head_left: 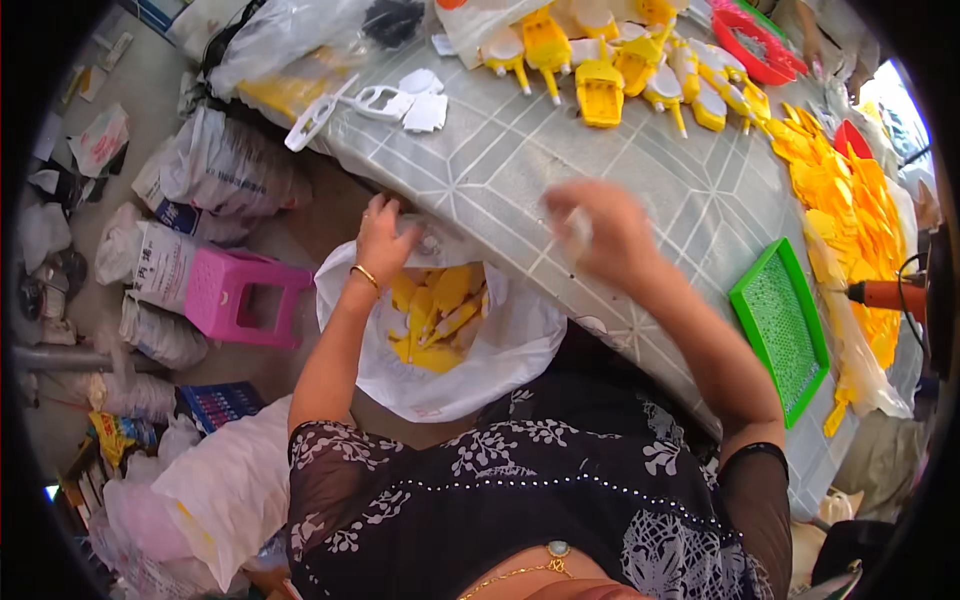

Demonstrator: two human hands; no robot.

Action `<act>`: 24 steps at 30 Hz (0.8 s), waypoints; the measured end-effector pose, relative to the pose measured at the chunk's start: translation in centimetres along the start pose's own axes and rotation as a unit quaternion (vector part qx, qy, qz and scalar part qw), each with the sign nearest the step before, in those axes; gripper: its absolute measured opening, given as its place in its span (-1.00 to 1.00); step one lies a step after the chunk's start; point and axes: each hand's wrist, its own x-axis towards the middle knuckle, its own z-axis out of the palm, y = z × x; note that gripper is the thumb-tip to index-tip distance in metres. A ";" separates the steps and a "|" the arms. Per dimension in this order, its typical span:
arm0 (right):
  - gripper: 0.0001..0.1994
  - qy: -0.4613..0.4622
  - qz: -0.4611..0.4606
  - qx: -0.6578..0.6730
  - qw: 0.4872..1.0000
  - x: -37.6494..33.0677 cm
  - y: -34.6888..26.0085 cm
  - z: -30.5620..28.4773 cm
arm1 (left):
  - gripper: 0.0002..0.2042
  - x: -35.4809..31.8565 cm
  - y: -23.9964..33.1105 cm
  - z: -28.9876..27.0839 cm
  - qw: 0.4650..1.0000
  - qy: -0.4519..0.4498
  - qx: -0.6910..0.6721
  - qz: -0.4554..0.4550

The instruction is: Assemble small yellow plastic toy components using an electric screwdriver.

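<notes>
My left hand (pixel 383 242) is at the table's edge, above the rim of a white plastic bag (pixel 530 335). Its thumb stands apart from the fingers, and no object shows in it. Inside the bag lie several yellow plastic pieces (pixel 440 310), some long and narrow. Over the tabletop, my right hand (pixel 603 232) is smeared by motion. A pale patch shows by its fingers, too blurred to name. Further back on the table sit several yellow handheld plastic toys (pixel 600 92), some with white round faces and thin stems.
White plastic frames (pixel 380 101) lie at the table's far left. A green mesh tray (pixel 782 330), a heap of flat yellow pieces (pixel 850 215) and a red basket (pixel 755 48) occupy the right side. A pink stool (pixel 245 297) and stuffed sacks (pixel 225 170) stand on the left floor.
</notes>
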 end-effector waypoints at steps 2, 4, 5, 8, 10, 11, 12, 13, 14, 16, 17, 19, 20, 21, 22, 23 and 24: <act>-0.73 0.069 0.125 -0.151 0.978 2.9 5.0 -1.9 | -0.54 0.5 2.0 -1.1 0.991 -0.126 -0.001 -0.044; -0.60 0.066 0.228 -0.294 0.926 5.2 8.5 -2.9 | -0.57 -0.7 5.4 -1.7 0.992 -0.126 0.003 -0.019; -0.54 0.051 0.277 -0.285 0.916 5.9 10.2 -3.0 | -0.57 -1.2 7.1 -2.2 0.989 -0.142 -0.011 -0.027; -0.52 0.047 0.354 -0.211 0.910 5.8 15.6 -2.7 | -0.58 -2.1 11.8 -3.8 0.988 -0.136 -0.068 -0.001; -0.64 0.093 0.389 -0.129 0.907 5.0 18.4 -3.6 | -0.61 -1.2 14.7 -4.6 0.983 -0.144 -0.110 0.040; -0.66 0.080 0.368 -0.133 0.917 4.5 18.6 -3.7 | -0.63 -1.1 15.6 -4.9 0.976 -0.149 -0.147 0.061; -0.69 0.071 0.350 -0.143 0.923 3.9 18.7 -4.3 | -0.65 -0.5 16.7 -4.8 0.971 -0.126 -0.169 0.113; -0.67 0.063 0.349 -0.141 0.924 3.3 18.7 -4.7 | -0.65 0.3 17.9 -4.7 0.968 -0.124 -0.171 0.135; -0.66 0.065 0.383 -0.125 0.913 3.6 18.0 -4.9 | -0.65 1.1 19.2 -4.5 0.965 -0.121 -0.173 0.155; -0.59 0.032 0.435 -0.117 0.892 5.2 16.0 -5.3 | -0.59 3.7 21.4 -2.9 0.962 -0.111 -0.168 0.183; -0.55 -0.005 0.451 -0.123 0.884 6.5 14.6 -5.5 | -0.56 5.2 21.9 -1.6 0.963 -0.096 -0.158 0.197; -0.49 -0.049 0.454 -0.165 0.874 7.7 14.4 -5.2 | -0.52 8.9 22.7 1.7 0.960 -0.100 -0.177 0.195; -0.48 -0.023 0.451 -0.184 0.873 7.4 16.0 -4.9 | -0.52 10.7 23.6 3.5 0.956 -0.101 -0.180 0.208; -0.48 0.000 0.445 -0.200 0.873 7.4 17.5 -4.8 | -0.52 12.0 24.5 4.8 0.955 -0.131 -0.208 0.168; -0.51 -0.007 0.462 -0.177 0.869 8.0 17.5 -4.8 | -0.52 12.8 24.6 5.3 0.954 -0.132 -0.207 0.174; -0.53 -0.018 0.478 -0.153 0.865 8.1 17.4 -4.7 | -0.53 13.2 24.4 5.7 0.961 -0.102 -0.162 0.198; -0.50 -0.019 0.481 -0.107 0.870 8.3 16.8 -5.0 | -0.54 13.3 24.7 5.6 0.967 -0.071 -0.116 0.217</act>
